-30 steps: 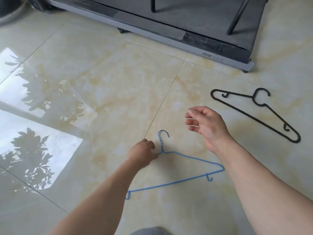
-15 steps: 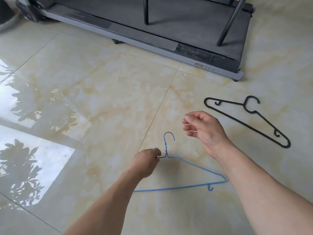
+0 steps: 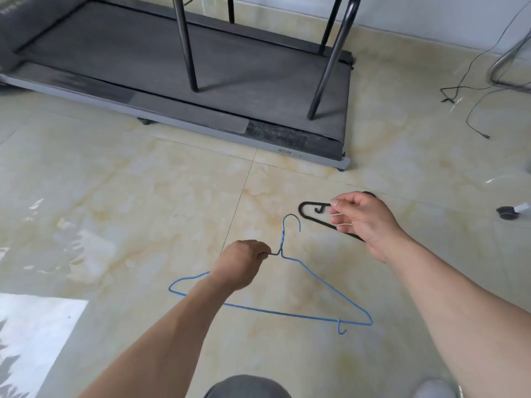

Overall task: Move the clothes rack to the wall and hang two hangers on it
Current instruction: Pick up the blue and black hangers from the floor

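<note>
A blue wire hanger point(image 3: 283, 238) is lifted off the tiled floor, hook pointing away from me. My left hand point(image 3: 241, 262) is shut on its left shoulder wire, just beside the twisted neck. A black plastic hanger point(image 3: 314, 202) lies flat on the floor to the right. My right hand point(image 3: 365, 219) hovers over it with fingers curled and apart, holding nothing and hiding most of that hanger. Only the black hanger's left loop and a small inner hook show.
A grey treadmill point(image 3: 258, 133) lies across the floor ahead, with dark metal poles point(image 3: 186, 44) rising from its deck. The white wall runs behind it. Thin cables point(image 3: 471, 90) trail on the floor at right, near a chrome tube point(image 3: 505, 57) and a black caster wheel point(image 3: 508, 213).
My left hand has raised the blue hanger off the floor. My right hand has moved right, over the black hanger. The view has tilted up toward the treadmill and wall.
</note>
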